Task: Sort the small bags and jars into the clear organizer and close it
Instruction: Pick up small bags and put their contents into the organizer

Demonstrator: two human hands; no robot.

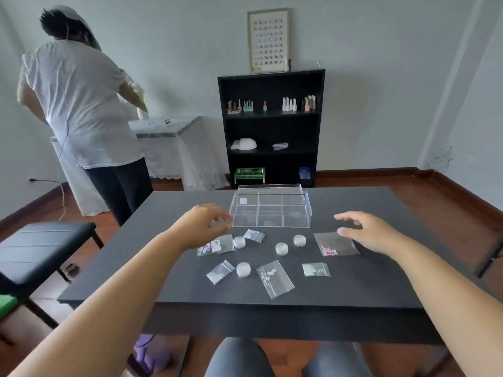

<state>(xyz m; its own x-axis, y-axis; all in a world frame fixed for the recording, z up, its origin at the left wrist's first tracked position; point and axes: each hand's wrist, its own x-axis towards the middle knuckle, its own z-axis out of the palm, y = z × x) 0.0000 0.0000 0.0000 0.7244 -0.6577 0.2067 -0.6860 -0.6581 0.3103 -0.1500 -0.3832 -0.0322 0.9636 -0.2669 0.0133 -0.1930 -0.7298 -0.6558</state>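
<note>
A clear organizer [270, 208] with several compartments stands open at the far middle of the dark table [190, 292], its lid tipped back. In front of it lie several small clear bags and several round jars. One jar [239, 242] sits near my left hand, another jar [299, 240] further right, and a third jar [243, 269] closer to me. A bag with red and white beads [335, 244] lies under my right hand [367, 232], which hovers open. My left hand [202, 223] hovers open left of the organizer, above a bag with a label [215, 245].
A person in a white top [81, 104] stands at the back left by a cloth-covered side table. A black shelf [270, 126] with nail polish bottles stands against the far wall. A black stool [40, 248] is left of the table.
</note>
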